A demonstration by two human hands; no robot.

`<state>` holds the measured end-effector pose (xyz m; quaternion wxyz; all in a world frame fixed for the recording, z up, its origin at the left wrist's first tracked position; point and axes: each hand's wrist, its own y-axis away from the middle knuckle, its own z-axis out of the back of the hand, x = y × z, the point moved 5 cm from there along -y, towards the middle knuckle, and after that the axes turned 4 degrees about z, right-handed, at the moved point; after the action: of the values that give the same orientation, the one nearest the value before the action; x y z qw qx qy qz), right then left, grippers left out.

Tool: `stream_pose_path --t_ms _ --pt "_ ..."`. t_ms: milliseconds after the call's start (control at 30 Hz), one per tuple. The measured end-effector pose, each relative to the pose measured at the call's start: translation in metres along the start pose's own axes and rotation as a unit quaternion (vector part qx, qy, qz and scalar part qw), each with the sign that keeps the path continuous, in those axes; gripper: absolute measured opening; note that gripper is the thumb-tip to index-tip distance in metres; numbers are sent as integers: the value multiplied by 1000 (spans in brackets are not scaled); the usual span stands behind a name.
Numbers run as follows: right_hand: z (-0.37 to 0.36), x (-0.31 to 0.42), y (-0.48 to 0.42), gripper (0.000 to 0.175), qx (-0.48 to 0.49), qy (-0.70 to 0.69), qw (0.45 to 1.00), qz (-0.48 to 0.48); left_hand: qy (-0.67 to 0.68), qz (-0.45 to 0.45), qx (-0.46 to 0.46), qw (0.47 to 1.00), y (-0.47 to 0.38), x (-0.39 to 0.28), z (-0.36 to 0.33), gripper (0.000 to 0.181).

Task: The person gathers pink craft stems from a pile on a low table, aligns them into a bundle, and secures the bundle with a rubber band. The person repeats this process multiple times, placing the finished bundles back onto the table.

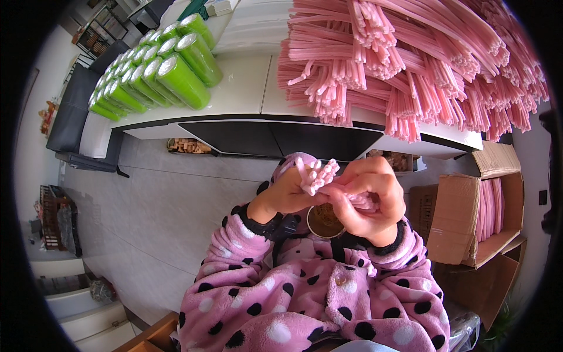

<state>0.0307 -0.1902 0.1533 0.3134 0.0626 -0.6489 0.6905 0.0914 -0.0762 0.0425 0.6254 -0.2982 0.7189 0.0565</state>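
A bundle of pink fuzzy stems (320,177), like pipe cleaners, is held in front of my chest. My left hand (286,191) wraps around it near its ends, which point up past the fingers. My right hand (371,198) pinches at the bundle close beside the left, with thumb and index finger nearly meeting. More of the pink stems show within the curl of my right fingers. Below the hands, partly hidden by them, a round container (324,222) holds thin yellowish bands or ties.
Many pink stem bundles (374,61) lie piled on the white cabinet (244,88). Green plastic-wrapped rolls (182,81) stand at its left. An open cardboard box (455,215) with pink stems stands at the right. Boxes with small pieces (189,146) sit under the cabinet.
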Motion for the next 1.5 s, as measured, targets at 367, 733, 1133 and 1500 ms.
stream_pose_path --t_ms 367,733,1133,1500 --pt "-1 -16 -1 20 92 -144 973 -154 -17 -2 19 1000 -6 -4 -3 21" --pt "-5 -18 1 21 18 -265 929 -258 6 -14 15 1000 -8 -5 -3 21" --pt "-5 -20 -2 18 90 -208 955 -190 -64 -26 21 997 -9 -6 -2 22" --pt "-6 -21 -4 18 114 -197 957 -180 -120 -31 34 992 -11 -5 -2 20"
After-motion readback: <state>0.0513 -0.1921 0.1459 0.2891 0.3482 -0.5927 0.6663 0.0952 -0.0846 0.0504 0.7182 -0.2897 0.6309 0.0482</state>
